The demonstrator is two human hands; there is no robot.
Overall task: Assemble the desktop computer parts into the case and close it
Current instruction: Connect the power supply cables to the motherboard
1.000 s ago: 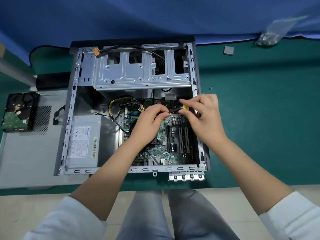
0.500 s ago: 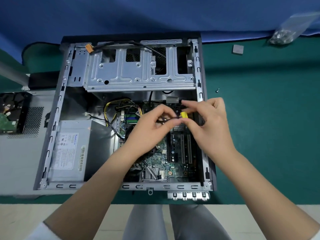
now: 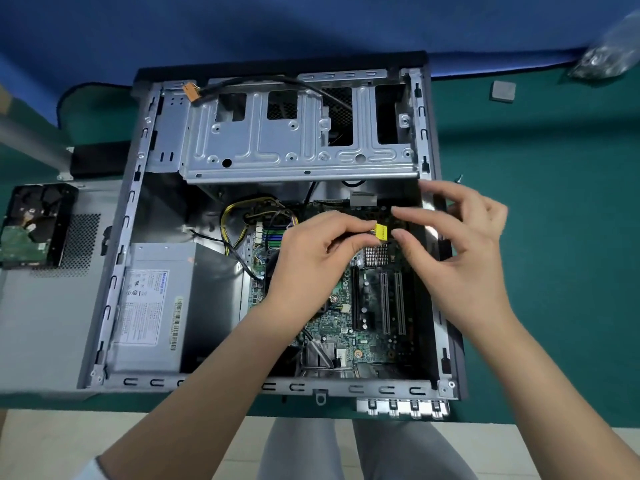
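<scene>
Green worktop [image 3: 536,237]: case [image 3: 114,271] open, board and PSU [image 3: 152,299] in; hard drive [image 3: 31,226] out left. Left hand [image 3: 311,261] pinched yellow connector [image 3: 381,232]; right hand [image 3: 460,244] spread.

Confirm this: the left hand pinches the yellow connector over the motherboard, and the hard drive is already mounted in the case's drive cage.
Not quite. The left hand does pinch the yellow connector over the motherboard, but the head view shows the hard drive lying outside the case, on the grey panel to its left. The drive cage holds no drive.
</scene>
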